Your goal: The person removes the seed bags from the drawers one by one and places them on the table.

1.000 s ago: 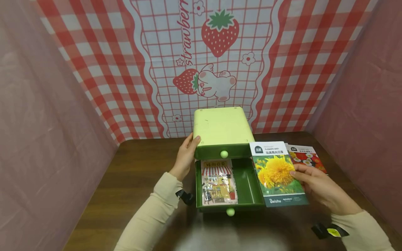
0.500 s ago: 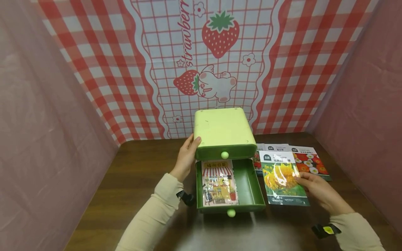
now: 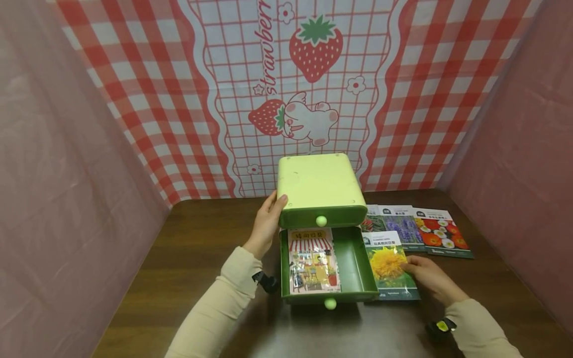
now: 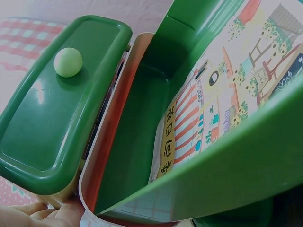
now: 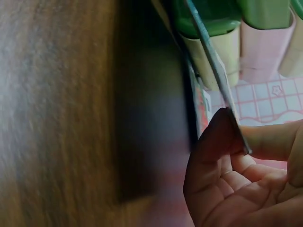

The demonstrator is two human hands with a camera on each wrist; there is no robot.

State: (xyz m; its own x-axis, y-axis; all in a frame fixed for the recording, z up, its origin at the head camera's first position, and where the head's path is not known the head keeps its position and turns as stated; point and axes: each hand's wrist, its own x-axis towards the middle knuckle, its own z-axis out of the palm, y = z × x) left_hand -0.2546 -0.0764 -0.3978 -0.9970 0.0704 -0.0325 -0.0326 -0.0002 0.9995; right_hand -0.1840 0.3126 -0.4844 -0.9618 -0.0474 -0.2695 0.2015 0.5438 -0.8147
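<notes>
In the head view my left hand [image 3: 261,226] rests against the left side of a small drawer cabinet [image 3: 320,181], thumb at its front corner. The cabinet has a pale yellow top and green drawers. Its lower drawer [image 3: 351,261] is pulled out, and an illustrated packet with a striped awning [image 3: 315,263] lies in the left part. My right hand [image 3: 431,278] pinches the right edge of a flower seed packet [image 3: 387,263] with a yellow bloom, just right of the drawer. The drawer's side hides the packet's lower left. The right wrist view shows this packet [image 5: 215,61] edge-on between thumb and finger.
Behind the held packet, three more seed packets lie on the table: one with red and white flowers [image 3: 440,233], a purple one [image 3: 405,231] and a partly covered red one [image 3: 373,221]. A red checked strawberry cloth [image 3: 311,114] hangs behind the table [image 3: 201,238].
My right hand has brought the yellow-flower seed packet down and left to beside the drawer, uncovering the packets behind. The left hand keeps its place on the cabinet.
</notes>
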